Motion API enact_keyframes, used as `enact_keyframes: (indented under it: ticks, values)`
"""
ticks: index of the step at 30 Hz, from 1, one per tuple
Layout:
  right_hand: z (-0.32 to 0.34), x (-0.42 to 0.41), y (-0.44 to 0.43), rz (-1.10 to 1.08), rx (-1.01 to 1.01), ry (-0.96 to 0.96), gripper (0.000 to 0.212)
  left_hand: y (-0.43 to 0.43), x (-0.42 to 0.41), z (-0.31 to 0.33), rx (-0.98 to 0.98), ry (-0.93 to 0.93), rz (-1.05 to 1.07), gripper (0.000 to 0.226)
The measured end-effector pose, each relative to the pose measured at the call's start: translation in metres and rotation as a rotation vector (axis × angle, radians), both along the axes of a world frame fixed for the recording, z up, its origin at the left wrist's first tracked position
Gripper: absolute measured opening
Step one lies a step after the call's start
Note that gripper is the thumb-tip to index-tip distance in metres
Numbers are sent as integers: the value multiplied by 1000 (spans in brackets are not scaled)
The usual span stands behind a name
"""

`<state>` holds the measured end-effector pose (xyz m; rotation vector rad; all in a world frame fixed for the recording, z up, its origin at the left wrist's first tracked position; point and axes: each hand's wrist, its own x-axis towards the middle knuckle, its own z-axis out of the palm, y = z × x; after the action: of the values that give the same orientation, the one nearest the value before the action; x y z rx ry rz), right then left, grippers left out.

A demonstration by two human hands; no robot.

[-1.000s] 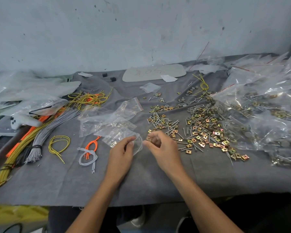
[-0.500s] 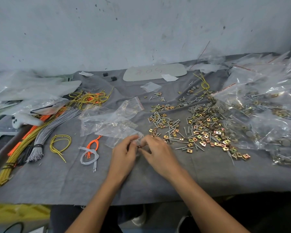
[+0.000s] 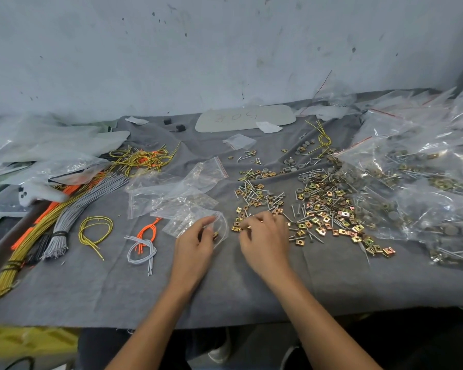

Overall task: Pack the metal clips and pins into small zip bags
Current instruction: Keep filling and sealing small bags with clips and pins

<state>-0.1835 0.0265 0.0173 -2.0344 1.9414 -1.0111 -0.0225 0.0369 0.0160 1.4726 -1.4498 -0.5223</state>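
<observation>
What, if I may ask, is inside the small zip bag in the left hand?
One brass-coloured clip shows through the small zip bag; the left hand covers part, so more may hide.

grey wire bundle (image 3: 83, 209) beside yellow wire bundle (image 3: 0, 281) on grey cloth (image 3: 91, 289); white controller (image 3: 38, 194) at left.

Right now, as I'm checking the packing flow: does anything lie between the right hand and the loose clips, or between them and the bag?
Nothing visible does. The right hand is right at the loose clips; the small zip bag, pinched by the left hand, lies just beside them.
</observation>
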Motion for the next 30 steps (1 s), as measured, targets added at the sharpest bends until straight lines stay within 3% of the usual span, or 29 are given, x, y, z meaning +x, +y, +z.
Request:
enact_keyframes:
  ticks: [4,9,13,15,17,20,24,26,30]
  values:
    - [-4,5,-2,103,-57,154,23,-1,1,-1,1,26,8,30]
    - [-4,6,-3,125,-59,173,20,-3,1,-3,-1,11,15,30]
    - [1,5,0,100,-144,52,18,-3,1,-3,4,1,4,30]
    - [2,6,4,160,-224,-33,13,-2,0,-2,5,-11,2,30]
    - [2,8,8,267,-268,1,10,-2,0,-1,9,-17,1,32]
    - [3,10,10,404,-254,131,16,-1,-1,0,23,-11,-3,35]
    - [9,9,11,468,-201,158,32,0,-1,2,25,-10,-2,35]
    - [11,10,11,403,-178,102,33,0,-1,1,28,1,-6,34]
    - [7,3,5,61,-106,14,24,0,-1,-1,26,35,-1,33]
